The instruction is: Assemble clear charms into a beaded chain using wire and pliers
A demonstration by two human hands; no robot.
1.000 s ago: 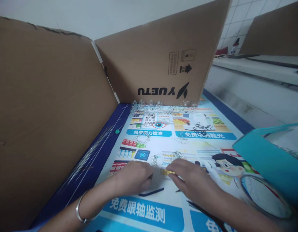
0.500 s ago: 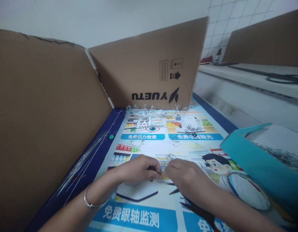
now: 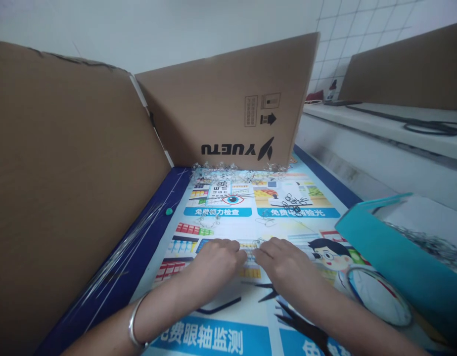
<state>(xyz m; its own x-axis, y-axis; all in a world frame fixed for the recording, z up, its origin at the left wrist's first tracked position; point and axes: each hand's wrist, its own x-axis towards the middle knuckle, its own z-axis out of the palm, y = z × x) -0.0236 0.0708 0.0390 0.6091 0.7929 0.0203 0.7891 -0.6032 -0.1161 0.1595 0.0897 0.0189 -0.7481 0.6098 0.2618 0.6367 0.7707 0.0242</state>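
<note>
My left hand (image 3: 219, 262), with a silver bangle on its wrist, is closed, fingertips pinched together low over the printed sheet (image 3: 232, 296). What it pinches, if anything, is too small to make out. Just to its right, my right hand (image 3: 284, 262) is also closed, pinching a thin bent wire (image 3: 257, 244) whose loops show above the fingertips. A small gap separates the two hands. Partly under my right forearm lie dark scissors (image 3: 298, 324) with pointed blades, and another dark pointed tip (image 3: 267, 291) shows near the right wrist.
Tangled wire pieces (image 3: 228, 173) line the foot of the cardboard panel (image 3: 228, 109). Dark wire rings (image 3: 295, 201) lie nearer. Straight wires (image 3: 128, 247) run along the left edge beside a green lump (image 3: 169, 211). On the right, a teal box (image 3: 391, 247) holds many wire pieces.
My left hand has turned, its back now more upward and its fingers closer together. My right hand has shifted slightly up, still pinching the wire. The view has tilted slightly.
</note>
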